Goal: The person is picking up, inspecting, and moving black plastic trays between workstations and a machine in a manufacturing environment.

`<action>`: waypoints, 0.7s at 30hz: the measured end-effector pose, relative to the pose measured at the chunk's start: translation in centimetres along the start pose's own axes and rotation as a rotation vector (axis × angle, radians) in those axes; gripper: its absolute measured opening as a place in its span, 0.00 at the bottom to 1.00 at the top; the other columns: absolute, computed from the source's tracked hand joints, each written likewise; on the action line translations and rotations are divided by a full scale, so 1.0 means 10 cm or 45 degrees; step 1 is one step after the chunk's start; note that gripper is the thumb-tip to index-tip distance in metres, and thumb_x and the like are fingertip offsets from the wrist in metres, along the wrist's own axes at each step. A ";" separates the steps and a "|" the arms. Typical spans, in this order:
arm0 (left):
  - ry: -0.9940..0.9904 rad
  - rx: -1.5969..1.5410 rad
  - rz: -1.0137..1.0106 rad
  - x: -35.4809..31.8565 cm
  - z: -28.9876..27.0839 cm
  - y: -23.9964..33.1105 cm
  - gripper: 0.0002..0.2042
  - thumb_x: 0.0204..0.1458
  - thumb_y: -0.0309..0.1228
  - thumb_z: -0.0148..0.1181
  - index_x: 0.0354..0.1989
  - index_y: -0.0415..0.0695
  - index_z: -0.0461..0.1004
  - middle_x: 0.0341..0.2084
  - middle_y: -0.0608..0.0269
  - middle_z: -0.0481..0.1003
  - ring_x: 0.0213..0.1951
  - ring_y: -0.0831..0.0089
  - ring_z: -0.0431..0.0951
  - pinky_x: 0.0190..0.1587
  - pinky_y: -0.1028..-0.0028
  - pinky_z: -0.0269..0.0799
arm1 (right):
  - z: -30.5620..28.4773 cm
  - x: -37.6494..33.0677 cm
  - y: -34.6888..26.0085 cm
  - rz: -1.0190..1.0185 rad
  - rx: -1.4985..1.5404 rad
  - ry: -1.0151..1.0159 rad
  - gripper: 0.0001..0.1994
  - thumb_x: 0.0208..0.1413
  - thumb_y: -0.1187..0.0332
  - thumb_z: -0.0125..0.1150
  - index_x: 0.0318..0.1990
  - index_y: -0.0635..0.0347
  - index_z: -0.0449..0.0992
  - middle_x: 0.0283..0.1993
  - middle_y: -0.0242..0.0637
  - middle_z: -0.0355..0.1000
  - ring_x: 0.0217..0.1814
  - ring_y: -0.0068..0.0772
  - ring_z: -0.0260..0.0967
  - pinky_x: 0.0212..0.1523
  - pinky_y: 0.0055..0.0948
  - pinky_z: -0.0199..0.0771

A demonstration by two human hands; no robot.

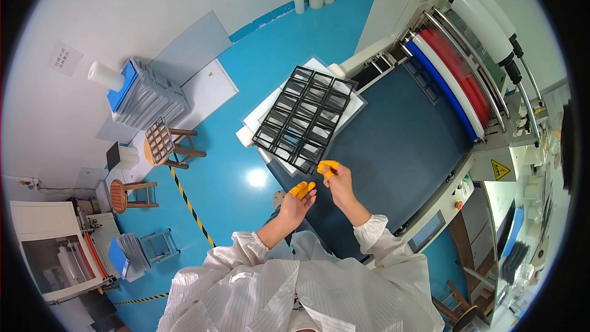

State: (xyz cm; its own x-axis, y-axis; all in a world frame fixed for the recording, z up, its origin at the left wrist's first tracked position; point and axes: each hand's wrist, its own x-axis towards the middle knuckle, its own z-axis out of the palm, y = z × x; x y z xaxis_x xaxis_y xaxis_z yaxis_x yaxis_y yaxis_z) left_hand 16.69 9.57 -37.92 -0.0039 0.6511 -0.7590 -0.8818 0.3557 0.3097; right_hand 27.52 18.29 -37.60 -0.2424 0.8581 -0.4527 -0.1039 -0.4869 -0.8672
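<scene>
The black grid tray (305, 117) lies just above the right hand (337, 182), not touching it. Both hands are empty, fingers loosely curled; the left hand (297, 203) hangs just lower left of the right.

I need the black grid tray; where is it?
In the head view, the black grid tray lies on white sheets at the dark table's far left corner, beyond both hands.

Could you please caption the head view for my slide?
Both hands, in orange finger cots, hover empty beside a black grid tray.
</scene>
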 end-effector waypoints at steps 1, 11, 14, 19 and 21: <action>-0.001 0.001 0.001 0.02 -0.03 0.00 0.12 0.53 0.34 0.33 0.39 0.43 0.62 0.40 0.60 0.67 0.39 0.68 0.68 0.42 0.72 0.64 | -0.06 -0.01 -0.05 -0.044 0.113 -0.001 0.07 0.49 0.74 0.50 0.34 0.68 0.70 0.23 0.31 0.65 0.15 0.14 0.52 0.14 0.14 0.50; 0.065 -0.100 0.011 0.13 -0.01 0.11 0.13 0.54 0.35 0.32 0.38 0.42 0.61 0.38 0.56 0.68 0.38 0.67 0.70 0.42 0.73 0.64 | -1.36 -0.11 -0.32 -0.334 0.148 0.354 0.08 0.52 0.71 0.48 0.34 0.68 0.68 0.22 0.31 0.63 0.17 0.16 0.53 0.17 0.14 0.52; 0.059 -0.096 -0.032 0.14 0.00 0.18 0.11 0.54 0.33 0.32 0.37 0.42 0.60 0.38 0.58 0.67 0.37 0.68 0.70 0.40 0.74 0.66 | -1.70 -0.17 -0.35 -0.387 0.067 0.472 0.09 0.52 0.69 0.49 0.34 0.67 0.68 0.24 0.31 0.64 0.18 0.16 0.53 0.18 0.15 0.53; 0.071 -0.079 -0.056 0.15 0.01 0.17 0.11 0.54 0.33 0.32 0.37 0.41 0.60 0.37 0.58 0.68 0.36 0.69 0.70 0.40 0.74 0.66 | -2.02 -0.14 -0.25 -0.345 -0.180 0.662 0.08 0.51 0.72 0.47 0.34 0.68 0.68 0.23 0.31 0.63 0.18 0.16 0.54 0.18 0.15 0.53; 0.062 -0.076 -0.061 0.16 0.02 0.16 0.11 0.54 0.33 0.32 0.37 0.41 0.60 0.36 0.58 0.68 0.36 0.70 0.70 0.40 0.75 0.66 | -2.05 -0.05 -0.20 -0.322 -0.189 0.668 0.08 0.51 0.72 0.47 0.34 0.69 0.68 0.23 0.31 0.63 0.18 0.17 0.54 0.18 0.15 0.53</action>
State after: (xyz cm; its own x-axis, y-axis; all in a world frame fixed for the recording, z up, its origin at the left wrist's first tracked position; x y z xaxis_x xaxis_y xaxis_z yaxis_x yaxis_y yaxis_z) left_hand 15.38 11.35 -38.56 0.0174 0.6000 -0.7998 -0.9081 0.3443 0.2385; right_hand 47.65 22.21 -39.89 0.2848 0.9287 -0.2375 0.0485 -0.2614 -0.9640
